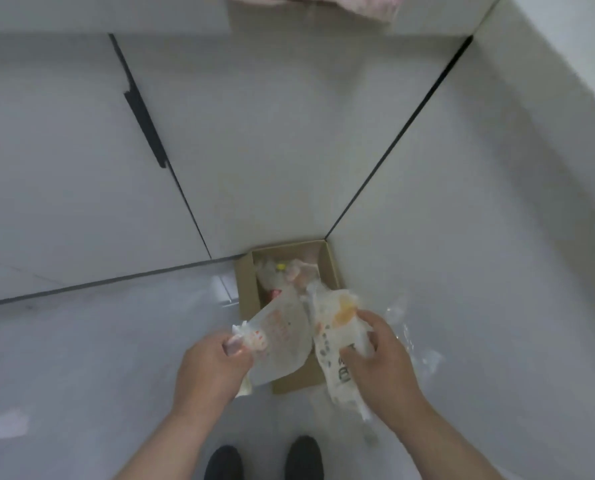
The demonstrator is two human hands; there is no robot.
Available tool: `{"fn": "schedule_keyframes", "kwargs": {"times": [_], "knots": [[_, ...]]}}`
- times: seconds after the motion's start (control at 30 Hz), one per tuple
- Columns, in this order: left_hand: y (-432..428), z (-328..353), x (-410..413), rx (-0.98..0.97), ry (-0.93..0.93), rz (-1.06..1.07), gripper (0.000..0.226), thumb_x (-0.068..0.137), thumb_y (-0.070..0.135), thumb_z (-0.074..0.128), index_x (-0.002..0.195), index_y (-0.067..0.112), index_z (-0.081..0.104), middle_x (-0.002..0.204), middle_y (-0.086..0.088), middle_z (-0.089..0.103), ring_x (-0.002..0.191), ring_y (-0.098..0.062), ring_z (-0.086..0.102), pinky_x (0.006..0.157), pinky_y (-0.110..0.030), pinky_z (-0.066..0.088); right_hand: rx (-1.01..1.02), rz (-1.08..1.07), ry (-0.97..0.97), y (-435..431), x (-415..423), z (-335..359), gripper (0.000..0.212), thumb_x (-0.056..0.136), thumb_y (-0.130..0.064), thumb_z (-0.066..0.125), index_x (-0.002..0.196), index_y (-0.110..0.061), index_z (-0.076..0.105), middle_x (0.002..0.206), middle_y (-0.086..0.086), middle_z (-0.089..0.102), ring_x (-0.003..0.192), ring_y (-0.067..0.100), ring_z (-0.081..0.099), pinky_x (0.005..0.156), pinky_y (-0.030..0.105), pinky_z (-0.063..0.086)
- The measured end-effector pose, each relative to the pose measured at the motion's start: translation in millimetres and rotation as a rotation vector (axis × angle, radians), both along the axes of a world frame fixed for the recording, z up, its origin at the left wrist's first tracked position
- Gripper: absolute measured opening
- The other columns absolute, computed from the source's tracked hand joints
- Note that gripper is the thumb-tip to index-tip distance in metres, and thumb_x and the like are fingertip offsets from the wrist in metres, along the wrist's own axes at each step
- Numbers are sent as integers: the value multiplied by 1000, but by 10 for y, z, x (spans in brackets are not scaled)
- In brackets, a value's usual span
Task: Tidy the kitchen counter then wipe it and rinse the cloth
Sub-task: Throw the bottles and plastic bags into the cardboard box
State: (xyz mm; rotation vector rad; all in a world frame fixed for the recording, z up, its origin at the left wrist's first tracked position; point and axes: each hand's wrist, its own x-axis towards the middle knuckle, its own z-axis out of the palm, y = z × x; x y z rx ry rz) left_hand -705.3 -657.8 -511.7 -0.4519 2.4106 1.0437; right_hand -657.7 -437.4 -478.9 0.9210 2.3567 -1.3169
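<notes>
**Wrappers held over the box**

Your left hand (213, 365) pinches a flat wrapper (282, 337); your right hand (379, 355) closes its fingers round a crumpled bag (337, 327). Both hang directly above the box (246, 292) on the floor, long axes pointing forward and down into it, right hand slightly nearer

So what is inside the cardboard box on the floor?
The box holds crumpled wrappers, one thing with a yellow spot. The wrappers in the left hand and right hand cover its near half.
</notes>
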Motion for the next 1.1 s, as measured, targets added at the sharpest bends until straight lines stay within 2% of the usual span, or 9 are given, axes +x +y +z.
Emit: {"fn": "schedule_keyframes", "kwargs": {"times": [0.13,0.3,0.43,0.57,0.67,0.77,0.9,1.0,1.1], "knots": [[336,-964,-160,48,-27,81,16,78,24,64,66,13,63,65,-5,62,64,-25,60,51,-30,38,-18,-8,-18,146,-92,-891,55,88,-9,65,131,-36,45,118,-18,51,92,-26,46,66,-4,38],[680,-1870,-339,131,-63,249,18,76,28,64,77,10,63,77,-9,64,69,-26,62,61,-35,50,21,-4,9,280,-223,-1813,58,85,-10,67,135,-30,46,122,-10,54,114,10,54,83,8,42],[902,-2330,-407,75,-53,217,13,82,21,60,78,8,60,79,-9,62,66,-22,57,50,-26,39,5,-16,53,315,-332,-2306,51,88,0,60,132,-24,49,101,-21,54,94,-4,56,73,-1,41],[1102,-2583,-443,41,-49,173,9,86,24,61,86,16,59,79,-2,57,58,-7,48,48,-21,36,-10,-66,113,341,-464,-2669,59,91,-2,58,142,-24,40,102,-19,53,105,10,57,91,25,50],[1183,-2732,-455,111,-41,140,11,87,28,62,89,18,60,84,-1,62,67,-12,54,59,-25,46,-5,-63,138,374,-534,-2894,60,91,-3,58,143,-26,38,110,-14,57,106,8,58,87,25,52],[1214,-2868,-463,143,-126,53,12,90,29,58,90,17,61,81,3,63,72,-12,59,59,-27,47,19,-34,120,431,-553,-3070,52,90,-4,60,133,-30,46,109,-14,59,109,12,60,88,30,53],[1205,-2954,-492,104,-164,-55,26,89,24,54,97,3,66,93,-13,70,89,-31,66,79,-42,54,62,-32,36,490,-518,-3240,54,88,-7,63,137,-25,48,124,-3,61,114,18,59,95,41,53],[1164,-2957,-503,100,-174,-82,23,89,20,55,96,1,67,92,-14,70,88,-32,65,76,-39,52,79,-11,-20,502,-482,-3300,47,91,-12,62,135,-22,50,118,-8,60,113,17,58,95,33,50],[1142,-2971,-483,69,-168,-114,11,90,23,57,88,13,59,83,2,61,78,-18,60,64,-27,47,87,23,-52,487,-475,-3307,43,93,-15,60,134,-21,50,108,-11,53,111,16,56,90,25,43]]}}
